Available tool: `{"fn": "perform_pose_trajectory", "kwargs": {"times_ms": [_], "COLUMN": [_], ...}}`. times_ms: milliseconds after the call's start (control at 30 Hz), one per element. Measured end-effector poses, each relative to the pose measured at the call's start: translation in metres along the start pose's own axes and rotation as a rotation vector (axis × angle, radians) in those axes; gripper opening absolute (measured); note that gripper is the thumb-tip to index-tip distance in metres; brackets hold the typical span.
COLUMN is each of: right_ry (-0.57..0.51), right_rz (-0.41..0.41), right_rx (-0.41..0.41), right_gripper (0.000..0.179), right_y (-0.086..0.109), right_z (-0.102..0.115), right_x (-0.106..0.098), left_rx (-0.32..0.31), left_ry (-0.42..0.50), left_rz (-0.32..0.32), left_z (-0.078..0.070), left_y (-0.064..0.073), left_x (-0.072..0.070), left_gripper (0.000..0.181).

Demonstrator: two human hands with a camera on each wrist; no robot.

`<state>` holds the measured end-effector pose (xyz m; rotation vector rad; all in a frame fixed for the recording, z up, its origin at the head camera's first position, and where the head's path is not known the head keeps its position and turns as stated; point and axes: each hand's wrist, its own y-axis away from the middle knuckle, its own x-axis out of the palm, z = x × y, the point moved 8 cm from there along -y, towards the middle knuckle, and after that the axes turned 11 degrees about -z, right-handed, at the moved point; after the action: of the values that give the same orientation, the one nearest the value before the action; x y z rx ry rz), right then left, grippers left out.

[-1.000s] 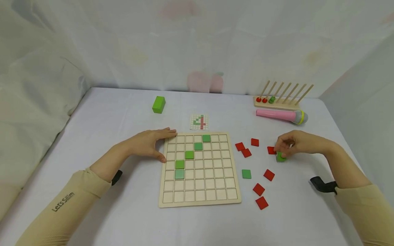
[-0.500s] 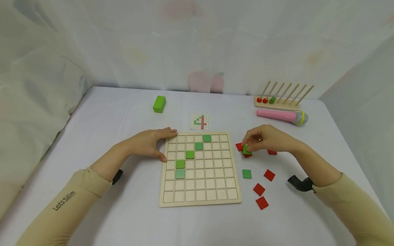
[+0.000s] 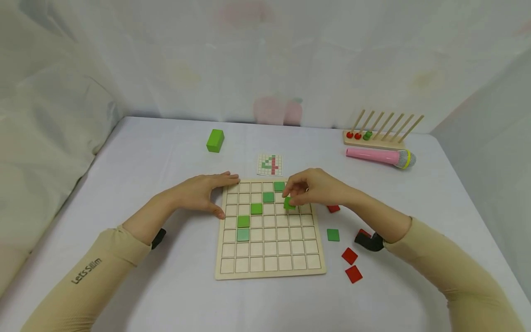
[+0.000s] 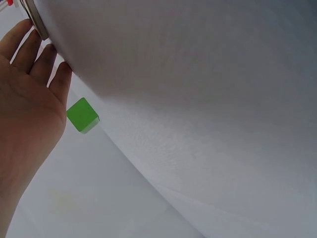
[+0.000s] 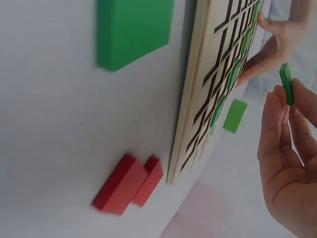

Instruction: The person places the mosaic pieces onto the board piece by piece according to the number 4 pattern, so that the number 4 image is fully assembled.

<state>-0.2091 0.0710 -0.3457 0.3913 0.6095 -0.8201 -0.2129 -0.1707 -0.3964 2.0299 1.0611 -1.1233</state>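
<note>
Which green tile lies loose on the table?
The green tile right of the grid board; five others sit in its squares, the right hand pinches another.

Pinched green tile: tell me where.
In the head view, the green tile is pinched in the right hand, over the upper right part of the wooden grid board.

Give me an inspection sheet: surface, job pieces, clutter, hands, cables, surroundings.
Surface: table under white cloth.
Job pieces: grid board with five green tiles in cells; pattern card beyond; loose green tile and red tiles to its right, some partly hidden.
Clutter: green block, pink microphone, bead stand.
Hands: left hand touches the board's left edge; right hand pinches another green tile over the board.
Cables: nothing seen.
Surroundings: pale hangings behind and at both sides.
</note>
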Motion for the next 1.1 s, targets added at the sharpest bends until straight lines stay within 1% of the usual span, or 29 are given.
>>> {"fn": "perform_pose_trajectory", "kwargs": {"times_ms": [333, 467, 600, 833, 1100], "right_ry": [-0.031, -0.032, -0.039, -0.033, -0.049], "right_rz": [0.009, 0.017, 0.024, 0.028, 0.044], "right_rx": [-0.03, -0.043, -0.056, -0.058, -0.076], "right_gripper": [0.014, 0.013, 0.013, 0.014, 0.012], "right_y": [-0.018, -0.022, -0.025, -0.03, -0.036], "right_z": [0.017, 0.023, 0.027, 0.035, 0.043], "right_x": [0.02, 0.027, 0.033, 0.038, 0.044], "left_rx": [0.001, 0.014, 0.035, 0.059, 0.061], "left_ry": [0.008, 0.003, 0.023, 0.067, 0.088], "left_rz": [-0.002, -0.012, -0.019, -0.028, -0.034], "left_z": [0.0, -0.002, -0.005, -0.007, -0.007], "left_y": [-0.001, -0.001, -0.001, -0.001, -0.003], "left_x": [0.0, 0.0, -0.001, -0.001, 0.0], "left_gripper": [0.108, 0.107, 0.104, 0.1, 0.101]}}
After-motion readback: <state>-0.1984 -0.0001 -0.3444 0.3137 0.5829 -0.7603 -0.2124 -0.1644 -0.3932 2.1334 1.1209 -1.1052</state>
